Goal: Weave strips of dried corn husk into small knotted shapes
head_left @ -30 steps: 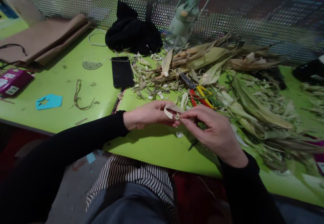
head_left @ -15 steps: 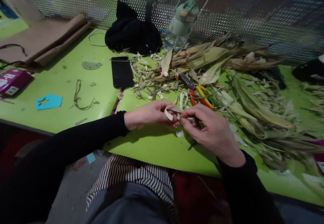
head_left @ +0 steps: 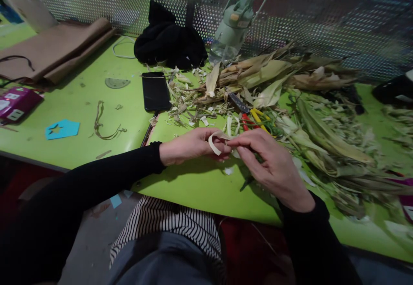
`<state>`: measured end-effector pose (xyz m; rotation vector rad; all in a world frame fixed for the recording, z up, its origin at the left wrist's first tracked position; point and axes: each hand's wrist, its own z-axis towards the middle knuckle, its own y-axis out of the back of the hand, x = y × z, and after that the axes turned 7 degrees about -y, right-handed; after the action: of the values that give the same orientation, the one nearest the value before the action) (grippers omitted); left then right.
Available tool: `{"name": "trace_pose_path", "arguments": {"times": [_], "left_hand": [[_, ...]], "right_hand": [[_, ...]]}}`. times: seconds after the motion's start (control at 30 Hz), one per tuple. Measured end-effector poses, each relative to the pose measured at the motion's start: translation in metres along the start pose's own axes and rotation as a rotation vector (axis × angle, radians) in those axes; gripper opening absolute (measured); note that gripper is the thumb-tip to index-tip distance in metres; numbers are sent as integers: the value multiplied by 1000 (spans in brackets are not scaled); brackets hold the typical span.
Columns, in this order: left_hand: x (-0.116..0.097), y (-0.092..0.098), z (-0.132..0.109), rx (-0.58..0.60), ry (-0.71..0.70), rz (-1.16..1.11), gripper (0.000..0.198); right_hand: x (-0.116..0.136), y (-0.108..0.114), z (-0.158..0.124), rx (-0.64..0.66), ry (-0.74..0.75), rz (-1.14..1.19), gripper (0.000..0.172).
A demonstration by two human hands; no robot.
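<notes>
A pale corn husk strip [head_left: 213,145] curls up in a loop between my hands, just above the front of the green table. My left hand [head_left: 196,145] is closed on it, thumb and fingers pinching its lower part. From the right, my right hand [head_left: 266,162] meets the strip with bent fingers; the index fingertip lies on it near the left fingertips, the thumb just below. Part of the strip is hidden behind the fingers. Right behind my hands are pliers [head_left: 238,103] with red handles, a tool with yellow handles [head_left: 258,119] and narrow husk pieces.
Dried corn husks [head_left: 267,74] and shredded scraps cover the back and right of the table [head_left: 193,194]. Farther back stand a bottle [head_left: 230,31] and a black cloth bundle [head_left: 171,44]. A phone [head_left: 155,90], a protractor [head_left: 117,83] and a blue paper cutout [head_left: 62,129] lie leftward.
My right fingers have shifted slightly, the index finger straighter and the thumb a little lower. The strip's loop has turned slightly. My left hand stays nearly in place.
</notes>
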<state>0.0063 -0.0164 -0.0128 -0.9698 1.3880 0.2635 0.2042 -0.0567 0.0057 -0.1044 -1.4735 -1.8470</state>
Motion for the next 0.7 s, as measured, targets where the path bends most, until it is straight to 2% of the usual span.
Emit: {"name": "trace_pose_path", "arguments": {"times": [0.13,0.3,0.47,0.57,0.63,0.7], "left_hand": [[-3,-3,-2,2,8,-1,18],[-3,-3,-2,27,-1,-17,18],[2,2,1,32,-13,-45,16],[4,2,1,39,-9,-35,16],[3,1,1,28,-28,-38,13],[3,-1,0,-12,-62,-78,11]], "right_hand": [[1,-3,-3,-53,-120,75,9],[0,-4,-4,-36,-64,86,10],[-1,-5,-3,-51,-93,109,9],[-2,-5,-3,-21,-41,138,11],[-3,-5,-3,-72,0,146,16],[-3,-5,-3,-201,29,116,19]]}}
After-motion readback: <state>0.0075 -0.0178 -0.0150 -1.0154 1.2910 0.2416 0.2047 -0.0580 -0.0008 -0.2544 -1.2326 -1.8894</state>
